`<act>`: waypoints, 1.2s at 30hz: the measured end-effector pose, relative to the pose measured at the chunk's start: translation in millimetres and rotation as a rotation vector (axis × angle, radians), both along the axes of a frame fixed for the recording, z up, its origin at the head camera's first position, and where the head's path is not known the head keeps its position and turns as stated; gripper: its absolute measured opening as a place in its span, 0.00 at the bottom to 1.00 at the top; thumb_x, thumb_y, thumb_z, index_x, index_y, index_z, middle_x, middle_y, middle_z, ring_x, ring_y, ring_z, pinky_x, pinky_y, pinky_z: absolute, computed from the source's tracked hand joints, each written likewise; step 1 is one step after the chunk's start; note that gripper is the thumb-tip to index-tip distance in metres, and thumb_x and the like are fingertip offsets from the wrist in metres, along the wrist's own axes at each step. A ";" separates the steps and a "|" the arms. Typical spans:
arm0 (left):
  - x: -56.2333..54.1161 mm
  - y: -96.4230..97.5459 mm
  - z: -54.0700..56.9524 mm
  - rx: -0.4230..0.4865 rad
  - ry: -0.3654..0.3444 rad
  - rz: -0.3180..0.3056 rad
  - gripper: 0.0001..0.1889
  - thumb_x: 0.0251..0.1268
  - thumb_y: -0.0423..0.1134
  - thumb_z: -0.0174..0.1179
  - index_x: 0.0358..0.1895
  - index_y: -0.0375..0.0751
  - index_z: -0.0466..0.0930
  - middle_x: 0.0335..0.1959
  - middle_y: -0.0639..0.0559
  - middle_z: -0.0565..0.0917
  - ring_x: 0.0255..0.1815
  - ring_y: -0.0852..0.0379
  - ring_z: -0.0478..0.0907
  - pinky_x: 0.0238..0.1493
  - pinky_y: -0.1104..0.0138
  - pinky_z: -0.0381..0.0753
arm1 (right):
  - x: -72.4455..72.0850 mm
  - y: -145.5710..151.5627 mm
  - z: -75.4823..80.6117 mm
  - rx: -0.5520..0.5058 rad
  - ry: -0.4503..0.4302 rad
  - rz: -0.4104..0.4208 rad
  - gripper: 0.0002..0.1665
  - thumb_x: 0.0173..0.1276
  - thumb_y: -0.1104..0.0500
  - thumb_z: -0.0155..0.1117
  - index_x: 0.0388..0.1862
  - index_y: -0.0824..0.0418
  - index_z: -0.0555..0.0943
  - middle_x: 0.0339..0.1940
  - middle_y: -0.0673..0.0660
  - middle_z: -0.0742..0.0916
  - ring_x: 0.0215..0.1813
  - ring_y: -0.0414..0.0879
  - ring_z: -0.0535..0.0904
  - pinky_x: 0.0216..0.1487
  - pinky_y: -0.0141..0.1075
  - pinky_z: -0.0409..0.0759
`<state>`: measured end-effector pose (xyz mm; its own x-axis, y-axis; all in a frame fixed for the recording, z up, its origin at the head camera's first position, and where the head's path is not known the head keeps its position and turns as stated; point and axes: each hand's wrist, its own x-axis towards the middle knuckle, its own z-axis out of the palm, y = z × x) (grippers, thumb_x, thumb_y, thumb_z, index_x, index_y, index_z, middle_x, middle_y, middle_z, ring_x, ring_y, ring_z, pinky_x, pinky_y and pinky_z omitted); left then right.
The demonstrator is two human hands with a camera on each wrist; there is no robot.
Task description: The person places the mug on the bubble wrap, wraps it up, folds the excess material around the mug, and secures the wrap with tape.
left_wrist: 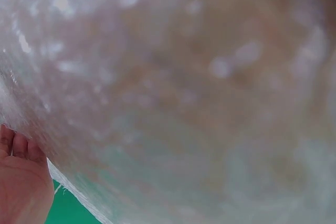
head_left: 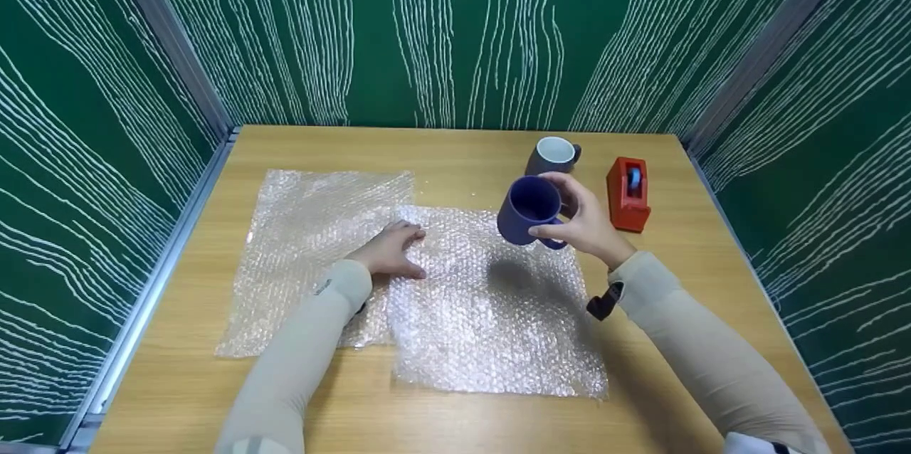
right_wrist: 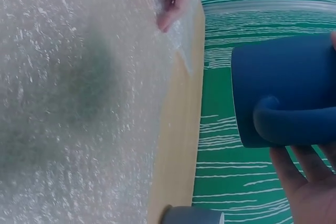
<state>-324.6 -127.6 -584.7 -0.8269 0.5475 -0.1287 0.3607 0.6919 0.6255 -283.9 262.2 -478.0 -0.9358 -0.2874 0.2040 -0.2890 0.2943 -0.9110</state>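
Here's the blue mug (head_left: 528,213), up in the air over the right-hand sheet of bubble wrap (head_left: 491,329), and the right hand (head_left: 589,225) has it firmly gripped, thumb on the near side by the handle, fingers around the far side. The mouth faces up towards the head camera, and a soft shadow falls on the wrap below, mug and sheet clearly apart!

Over to the left hand (head_left: 390,249): nothing clasped there, thumb and fingers spread apart, touching the wrap at the left edge of that same sheet. It overlaps the left-hand sheet of bubble wrap (head_left: 299,255), so that's 2 sheets laid flat on the wooden table (head_left: 462,425).

Behind the blue mug stands a grey mug (head_left: 554,155), upright, pale inside, handle to the right. Further right sits the red tape dispenser (head_left: 626,201), a blue roll (head_left: 634,178) in it. Both arms wear pale sleeves (head_left: 712,347), and green walls (head_left: 370,27) with white wavy lines rise on 3 sides.
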 end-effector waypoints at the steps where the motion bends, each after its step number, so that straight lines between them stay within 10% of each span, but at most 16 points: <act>1: -0.6 -0.2 -0.3 -0.004 0.004 -0.004 0.46 0.55 0.49 0.82 0.77 0.37 0.74 0.78 0.38 0.72 0.83 0.38 0.64 0.87 0.50 0.64 | 0.1 -1.2 -1.1 0.001 -0.002 0.008 0.49 0.57 0.67 0.86 0.77 0.58 0.73 0.72 0.59 0.84 0.71 0.55 0.81 0.79 0.63 0.75; 14: -0.6 -0.1 -0.1 0.018 0.002 -0.001 0.46 0.53 0.46 0.82 0.77 0.35 0.74 0.78 0.37 0.73 0.82 0.39 0.66 0.87 0.52 0.65 | 1.7 -16.8 -20.1 -0.015 -0.045 0.107 0.51 0.53 0.71 0.86 0.76 0.64 0.73 0.71 0.64 0.83 0.70 0.61 0.81 0.76 0.62 0.78; 36: 1.3 0.2 2.0 -0.004 0.005 0.001 0.46 0.54 0.47 0.82 0.77 0.37 0.74 0.79 0.36 0.71 0.83 0.38 0.65 0.87 0.51 0.65 | 7.6 -37.7 -57.3 -0.022 -0.056 0.190 0.52 0.50 0.73 0.86 0.75 0.71 0.73 0.71 0.70 0.81 0.67 0.57 0.82 0.67 0.32 0.83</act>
<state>-323.3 -127.4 -582.7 -0.8282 0.5458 -0.1268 0.3628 0.6947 0.6211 -276.3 224.5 -535.3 -0.8752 -0.4562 0.1610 -0.2860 0.2194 -0.9328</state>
